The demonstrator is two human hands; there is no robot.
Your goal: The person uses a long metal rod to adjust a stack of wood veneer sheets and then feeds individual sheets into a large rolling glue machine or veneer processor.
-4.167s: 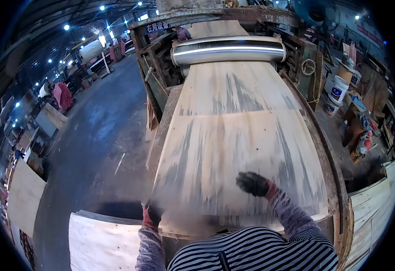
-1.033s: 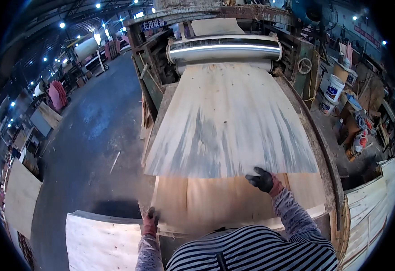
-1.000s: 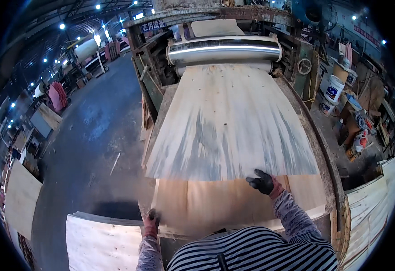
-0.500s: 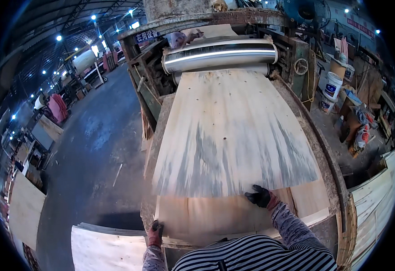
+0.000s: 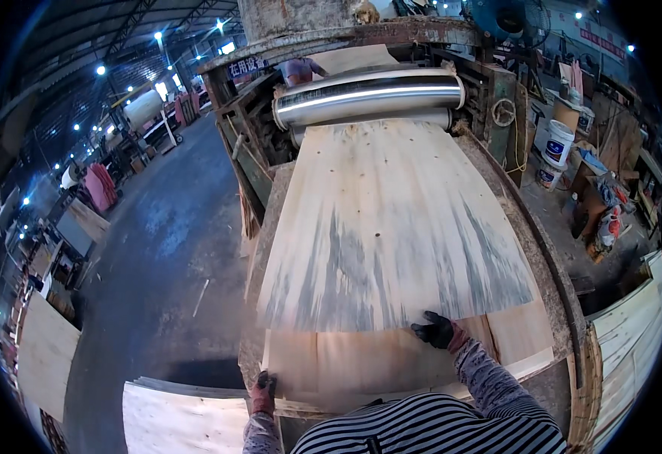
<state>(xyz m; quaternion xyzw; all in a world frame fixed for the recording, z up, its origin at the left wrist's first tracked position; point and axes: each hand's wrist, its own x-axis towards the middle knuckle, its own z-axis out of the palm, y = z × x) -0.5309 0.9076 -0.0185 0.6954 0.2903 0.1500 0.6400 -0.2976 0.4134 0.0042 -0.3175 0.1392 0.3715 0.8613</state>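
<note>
A pale wood veneer sheet (image 5: 391, 219) with grey streaks and small knots lies before me, its far end at the metal rollers (image 5: 369, 98). Under its near edge a second, browner veneer sheet (image 5: 376, 363) shows. My right hand (image 5: 435, 331), in a dark-fingered glove with a reddish cuff, lies at the upper sheet's near edge, fingers apart. At the lower sheet's near left corner, my left hand (image 5: 264, 384), gloved alike, is closed over the edge; its fingertips are partly hidden.
Behind the rollers, another person (image 5: 299, 69) is partly visible. A rusty rail (image 5: 550, 265) runs along the bed's right side. Pale sheets are stacked low at left (image 5: 183, 416) and at right (image 5: 634, 340). White buckets (image 5: 558, 144) stand beyond the machine's right side.
Both hands keep nearly the same places, and the sheets look unmoved. Behind the rollers, the other person has shifted slightly. My view has tilted a little.
</note>
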